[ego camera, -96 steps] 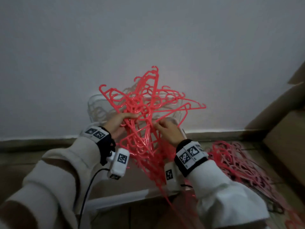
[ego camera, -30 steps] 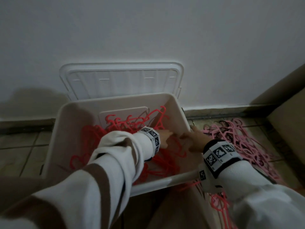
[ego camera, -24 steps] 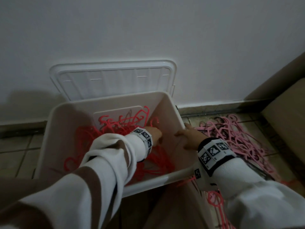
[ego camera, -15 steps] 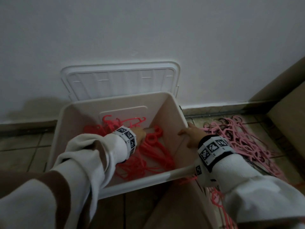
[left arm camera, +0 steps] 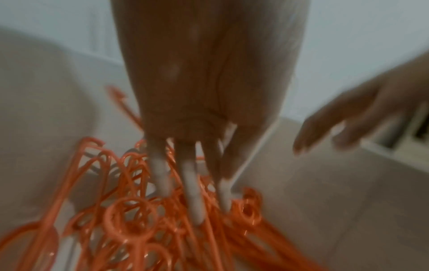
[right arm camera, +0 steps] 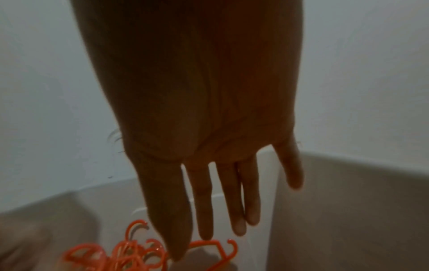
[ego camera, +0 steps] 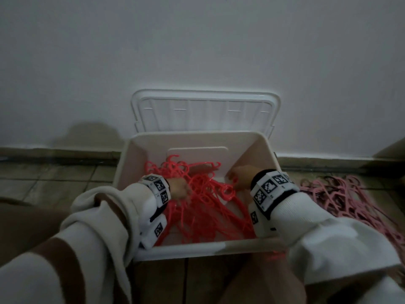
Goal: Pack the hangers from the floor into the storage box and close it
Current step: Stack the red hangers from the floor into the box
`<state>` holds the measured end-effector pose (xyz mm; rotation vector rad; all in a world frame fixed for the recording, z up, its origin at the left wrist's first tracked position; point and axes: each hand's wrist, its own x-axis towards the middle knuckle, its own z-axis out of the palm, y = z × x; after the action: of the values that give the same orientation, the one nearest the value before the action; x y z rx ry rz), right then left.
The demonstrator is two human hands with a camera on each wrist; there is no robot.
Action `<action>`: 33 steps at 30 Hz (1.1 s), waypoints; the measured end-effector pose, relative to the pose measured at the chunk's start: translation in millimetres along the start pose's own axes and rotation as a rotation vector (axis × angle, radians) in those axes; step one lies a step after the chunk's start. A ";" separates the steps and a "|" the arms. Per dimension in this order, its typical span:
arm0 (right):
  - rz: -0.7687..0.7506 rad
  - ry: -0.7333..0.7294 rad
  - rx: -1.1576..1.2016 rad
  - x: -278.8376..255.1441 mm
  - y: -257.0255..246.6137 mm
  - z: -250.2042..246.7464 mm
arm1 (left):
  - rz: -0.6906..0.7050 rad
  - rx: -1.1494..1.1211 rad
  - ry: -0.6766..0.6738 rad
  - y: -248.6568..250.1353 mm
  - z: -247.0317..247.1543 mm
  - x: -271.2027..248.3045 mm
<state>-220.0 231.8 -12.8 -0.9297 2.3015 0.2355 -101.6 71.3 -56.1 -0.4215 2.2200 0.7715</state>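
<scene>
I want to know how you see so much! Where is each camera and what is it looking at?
Head: on the person's head, looking down into the storage box; both sleeves show.
Left wrist: along the left hand at the red hangers.
Right wrist: along the right hand, fingers straight.
All share the red hangers.

Box opening: storage box stands uncovered, top unobstructed; entry from above is open.
Box interior, 9 to 6 o'clock: tangle of red hangers covers the bottom; hooks stick up at 11 o'clock.
Box interior, 2 o'clock: bare bottom and bare right wall, free room beside the tangle.
Occupants: left hand with fingers down in the tangle; right hand flat-fingered at the bare corner.
Behind, 12 o'clock: lid leans on the wall.
Floor, 3 o'clock: pink hanger heap lies just beside the box wall.
</scene>
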 end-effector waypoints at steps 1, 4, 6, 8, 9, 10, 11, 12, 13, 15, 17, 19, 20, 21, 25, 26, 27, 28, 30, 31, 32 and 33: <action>-0.026 -0.031 -0.009 5.7 -8.2 -2.1 | 0.024 -0.134 0.060 -3.7 -6.8 -0.3; -0.087 -0.101 0.043 21.6 -31.5 -4.4 | 0.007 -0.373 0.226 -9.3 -21.6 -2.0; -0.104 -0.162 0.051 39.2 -42.1 5.2 | 0.031 -0.416 0.350 -6.1 -28.0 1.1; -0.105 -0.174 -0.009 62.0 -48.3 22.9 | 0.063 -0.438 0.435 0.7 -30.2 6.4; -0.107 -0.151 -0.031 78.0 -46.9 35.8 | 0.090 -0.381 0.423 3.9 -31.0 8.8; -0.104 -0.121 -0.046 97.3 -42.5 51.0 | 0.105 -0.243 0.394 6.8 -30.2 10.6; -0.085 -0.103 -0.075 114.7 -37.1 63.9 | 0.106 -0.064 0.369 8.0 -28.5 12.8; -0.070 -0.088 -0.085 135.6 -28.4 82.2 | 0.079 0.082 0.335 9.5 -26.3 14.5; -0.062 -0.054 -0.080 147.0 -21.2 95.1 | 0.043 0.174 0.293 10.1 -23.0 16.6; -0.049 -0.062 -0.046 144.7 -15.1 102.7 | -0.001 0.246 0.199 6.1 -16.7 25.9; -0.049 -0.122 -0.031 124.0 -16.0 90.8 | -0.028 0.254 0.159 -3.1 -13.3 35.4; -0.092 -0.180 0.029 98.1 -22.3 71.9 | -0.043 0.247 0.206 -10.7 -12.9 41.0; -0.120 -0.219 0.058 88.7 -24.9 65.4 | -0.053 0.231 0.242 -11.2 -13.7 41.5; -0.138 -0.251 0.084 82.7 -25.4 59.4 | -0.062 0.218 0.282 -11.3 -14.3 41.7; -0.146 -0.146 0.152 72.3 -22.1 52.2 | -0.088 0.142 0.384 -14.2 -17.7 40.9; -0.131 -0.124 0.139 72.2 -18.1 51.8 | -0.095 0.098 0.406 -15.6 -19.4 40.3; -0.113 -0.118 0.143 71.1 -14.5 51.0 | -0.094 0.051 0.437 -17.3 -21.5 39.5; -0.091 -0.113 0.167 70.9 -10.1 50.2 | -0.109 0.008 0.451 -19.1 -24.1 38.6; -0.063 -0.102 0.224 70.6 -1.8 50.5 | -0.137 -0.052 0.461 -22.2 -30.1 34.4; -0.056 -0.087 0.238 72.1 2.6 52.3 | -0.135 -0.069 0.461 -23.8 -32.6 31.3; -0.050 -0.063 0.239 72.2 6.3 53.0 | -0.130 -0.076 0.458 -25.6 -35.0 28.0; -0.053 -0.025 0.239 71.9 9.4 52.7 | -0.122 -0.052 0.456 -26.5 -35.6 24.8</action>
<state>-239.6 218.5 -99.2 -0.8587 2.2196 -0.0499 -124.1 26.6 -65.3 -0.8186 2.5641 0.7223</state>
